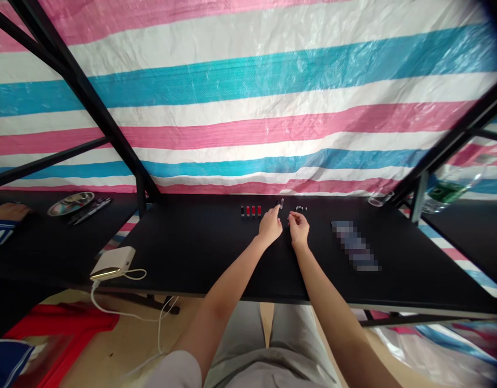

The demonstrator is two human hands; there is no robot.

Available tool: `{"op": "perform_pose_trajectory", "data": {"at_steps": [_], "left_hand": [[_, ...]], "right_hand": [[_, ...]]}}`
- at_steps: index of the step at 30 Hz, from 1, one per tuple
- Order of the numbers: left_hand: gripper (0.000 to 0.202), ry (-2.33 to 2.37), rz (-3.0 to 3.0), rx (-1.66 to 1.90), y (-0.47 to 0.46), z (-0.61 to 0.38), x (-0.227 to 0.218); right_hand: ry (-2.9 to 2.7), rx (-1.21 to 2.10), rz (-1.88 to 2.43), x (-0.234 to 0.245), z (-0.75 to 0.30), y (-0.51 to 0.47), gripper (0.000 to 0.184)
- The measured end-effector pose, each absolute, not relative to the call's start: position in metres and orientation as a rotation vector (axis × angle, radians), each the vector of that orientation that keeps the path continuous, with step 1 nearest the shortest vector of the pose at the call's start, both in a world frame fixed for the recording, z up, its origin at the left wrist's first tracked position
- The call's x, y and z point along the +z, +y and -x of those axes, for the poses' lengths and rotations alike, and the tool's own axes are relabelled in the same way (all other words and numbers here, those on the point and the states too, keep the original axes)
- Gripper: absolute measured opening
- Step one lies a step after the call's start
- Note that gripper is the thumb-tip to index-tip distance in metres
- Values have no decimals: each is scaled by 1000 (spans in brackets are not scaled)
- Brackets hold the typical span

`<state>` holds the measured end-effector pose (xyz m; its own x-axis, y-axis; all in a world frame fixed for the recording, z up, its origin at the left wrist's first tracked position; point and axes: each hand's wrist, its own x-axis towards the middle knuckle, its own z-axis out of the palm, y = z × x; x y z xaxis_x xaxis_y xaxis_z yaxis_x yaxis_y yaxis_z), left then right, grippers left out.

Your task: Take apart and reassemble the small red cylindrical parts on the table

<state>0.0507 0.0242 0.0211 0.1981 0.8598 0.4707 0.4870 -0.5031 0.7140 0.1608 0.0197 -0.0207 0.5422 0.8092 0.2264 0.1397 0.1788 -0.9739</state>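
Both my hands reach to the far side of a black table (200,253). My left hand (270,225) pinches a small clear tube with a dark tip (281,203), held upright. My right hand (299,227) is just beside it, fingers curled in a pinch; whatever it holds is too small to make out. A row of small red and black tubes (250,210) stands to the left of my hands. A few small dark pieces (301,208) lie just behind my right hand.
A blurred flat item (356,246) lies to the right. A white power bank (112,262) with a cable sits at the table's left front edge. A neighbouring table holds a metal tray (70,203) and pens; another person's hand (9,212) rests there. Black frame bars rise on both sides.
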Motion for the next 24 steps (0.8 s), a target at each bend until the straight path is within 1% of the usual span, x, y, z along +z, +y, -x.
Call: {"op": "perform_pose_trajectory", "data": {"at_steps": [4, 8, 11, 15, 17, 21, 24], "left_hand": [[62, 1397, -2028, 1124, 45, -66, 20], [60, 1549, -2056, 997, 59, -75, 18], [53, 1611, -2060, 926, 67, -79, 17], [26, 1639, -2067, 991, 75, -83, 18], [18, 1620, -2082, 1036, 76, -84, 20], [12, 1566, -2006, 1153, 66, -78, 24], [11, 1528, -1894, 1269, 47, -66, 22]], "right_hand": [[-915, 620, 1341, -24, -160, 22, 35], [-955, 614, 1366, -27, -161, 23, 34], [-941, 625, 1360, -27, -162, 23, 35], [-918, 652, 1324, -26, -162, 24, 35], [-924, 654, 1334, -26, -162, 24, 35], [-970, 597, 1399, -26, -164, 23, 32], [-1082, 504, 1470, -25, -163, 22, 30]]}}
